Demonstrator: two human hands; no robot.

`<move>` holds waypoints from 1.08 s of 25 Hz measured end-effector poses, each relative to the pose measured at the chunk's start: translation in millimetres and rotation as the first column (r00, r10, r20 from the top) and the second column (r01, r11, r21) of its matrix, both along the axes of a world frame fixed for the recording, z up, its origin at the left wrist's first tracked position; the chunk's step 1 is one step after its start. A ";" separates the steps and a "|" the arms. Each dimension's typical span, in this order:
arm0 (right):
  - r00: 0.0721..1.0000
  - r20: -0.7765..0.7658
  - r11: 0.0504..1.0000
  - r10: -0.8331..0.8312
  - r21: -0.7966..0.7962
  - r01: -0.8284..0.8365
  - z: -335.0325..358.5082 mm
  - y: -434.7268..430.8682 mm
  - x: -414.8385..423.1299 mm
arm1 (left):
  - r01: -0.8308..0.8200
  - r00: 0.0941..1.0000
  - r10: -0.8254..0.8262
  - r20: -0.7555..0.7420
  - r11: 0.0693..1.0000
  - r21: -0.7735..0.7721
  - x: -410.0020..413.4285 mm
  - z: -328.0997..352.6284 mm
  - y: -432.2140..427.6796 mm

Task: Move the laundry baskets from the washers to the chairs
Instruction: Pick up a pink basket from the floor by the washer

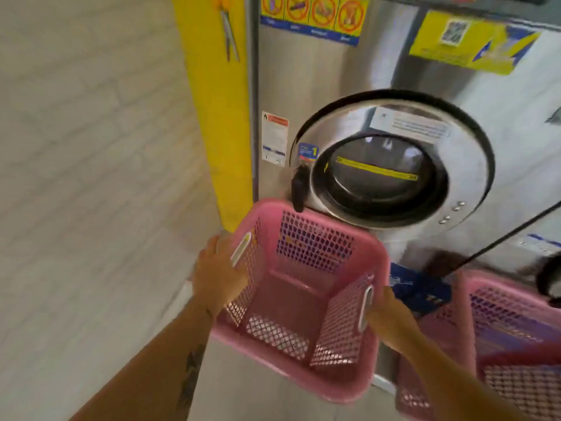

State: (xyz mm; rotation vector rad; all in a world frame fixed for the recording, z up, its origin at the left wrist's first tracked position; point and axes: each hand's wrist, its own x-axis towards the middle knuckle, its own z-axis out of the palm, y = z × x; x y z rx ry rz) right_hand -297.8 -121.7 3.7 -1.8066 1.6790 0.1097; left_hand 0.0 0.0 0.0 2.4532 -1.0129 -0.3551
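Observation:
An empty pink laundry basket [303,287] with mesh walls is in front of a steel front-loading washer [388,159] whose round door is closed. My left hand [217,275] grips the basket's left side by its handle slot. My right hand [390,320] grips the right side by the other handle slot. A second pink laundry basket [510,338] stands just to the right, partly cut off by the frame edge. No chairs are in view.
A yellow pillar [218,117] with scissors [229,34] hanging on it stands left of the washer. Pale tiled floor [91,177] spreads to the left. A blue cloth or bag [422,290] lies between the two baskets. A dark rod [501,238] leans on the right.

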 end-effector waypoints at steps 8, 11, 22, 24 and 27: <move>0.975 0.011 0.969 -0.224 -0.104 0.224 -62.3 -0.9 17.0 | 0.017 0.992 -0.018 -0.126 1.000 -0.006 42.1 -84.7 -5.0; 0.982 0.003 0.975 -0.188 -0.117 0.187 -58.2 9.7 8.1 | -0.043 0.987 0.034 -0.156 0.997 -0.059 39.5 -82.2 -0.2; 0.965 0.107 0.971 -0.237 -0.003 0.239 -33.3 138.0 -65.1 | -0.215 0.911 0.219 -0.350 0.975 0.049 -43.9 -51.7 143.4; 0.969 0.115 0.973 -0.218 -0.051 0.225 -44.2 166.0 -81.9 | -0.285 0.880 0.271 -0.390 0.958 0.022 -70.8 -52.9 173.1; 0.975 0.109 0.980 -0.194 -0.028 0.198 -75.2 198.0 -102.5 | -0.317 0.874 0.291 -0.388 0.948 -0.002 -96.8 -73.2 211.8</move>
